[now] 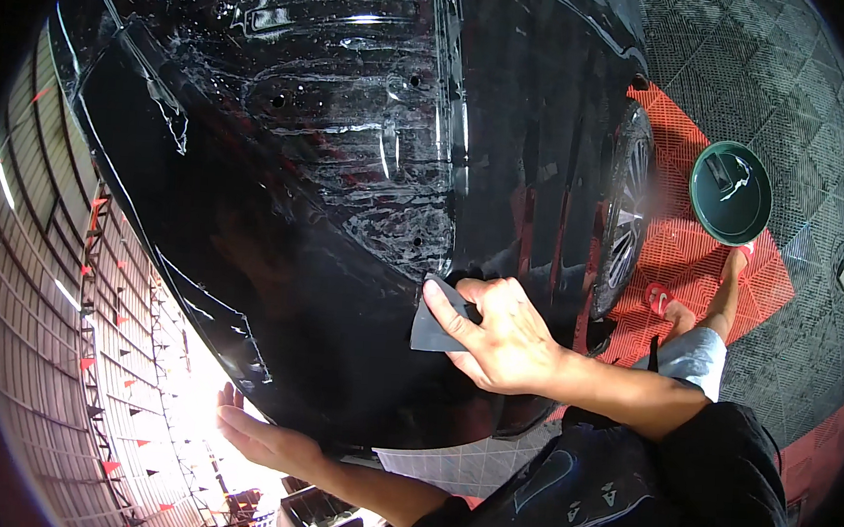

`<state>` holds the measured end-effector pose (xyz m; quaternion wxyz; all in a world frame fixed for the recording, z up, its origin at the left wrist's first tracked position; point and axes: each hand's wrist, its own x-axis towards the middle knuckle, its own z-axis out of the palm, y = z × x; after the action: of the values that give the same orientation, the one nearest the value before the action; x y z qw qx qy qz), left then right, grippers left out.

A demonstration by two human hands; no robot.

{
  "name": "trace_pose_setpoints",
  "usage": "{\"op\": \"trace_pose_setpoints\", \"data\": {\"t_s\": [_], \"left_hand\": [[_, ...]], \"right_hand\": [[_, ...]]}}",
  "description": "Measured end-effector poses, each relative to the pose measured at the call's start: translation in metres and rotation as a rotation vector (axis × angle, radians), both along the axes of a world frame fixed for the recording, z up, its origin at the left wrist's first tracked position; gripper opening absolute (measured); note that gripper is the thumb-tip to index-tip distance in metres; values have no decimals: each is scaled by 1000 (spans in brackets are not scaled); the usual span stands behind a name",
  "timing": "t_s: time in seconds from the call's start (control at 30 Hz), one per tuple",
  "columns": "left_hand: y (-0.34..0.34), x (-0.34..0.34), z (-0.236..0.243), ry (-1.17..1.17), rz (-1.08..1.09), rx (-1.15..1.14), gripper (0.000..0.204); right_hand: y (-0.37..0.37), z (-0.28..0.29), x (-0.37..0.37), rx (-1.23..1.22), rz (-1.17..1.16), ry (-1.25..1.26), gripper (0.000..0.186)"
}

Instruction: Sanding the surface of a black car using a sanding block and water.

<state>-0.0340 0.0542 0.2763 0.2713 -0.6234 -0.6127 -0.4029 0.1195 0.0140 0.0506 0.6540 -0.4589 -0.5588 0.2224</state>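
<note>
My right hand [509, 336] is closed on a flat grey sheet [437, 330], which looks like a folded piece of sandpaper. The thumb lies along its top, and it sits against the black car body [341, 331]. Just beyond the sheet, whitish wet streaks and drops cover a sunken area [386, 218] of the panel. At the lower left, my left hand [266, 439] is open beside the car's edge, close to a lamp-like trim [235, 325]. Nothing shows in it, and whether its fingertips touch the body I cannot tell.
Right of the car's wheel [626, 213], a dark green basin [728, 229] stands on red and grey grid floor tiles [759, 284]; a dark block lies inside it. My feet in red sandals [659, 299] are near it. A ribbed wall with small flags [50, 337] rises at left.
</note>
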Motion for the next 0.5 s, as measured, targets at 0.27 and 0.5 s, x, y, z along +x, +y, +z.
{"op": "trace_pose_setpoints", "data": {"t_s": [0.27, 0.5], "left_hand": [[2, -2, 1, 5, 15, -23, 60], [1, -2, 0, 46, 21, 5, 60]], "right_hand": [[9, 13, -1, 9, -17, 55, 95], [2, -3, -18, 8, -61, 1, 91]]}}
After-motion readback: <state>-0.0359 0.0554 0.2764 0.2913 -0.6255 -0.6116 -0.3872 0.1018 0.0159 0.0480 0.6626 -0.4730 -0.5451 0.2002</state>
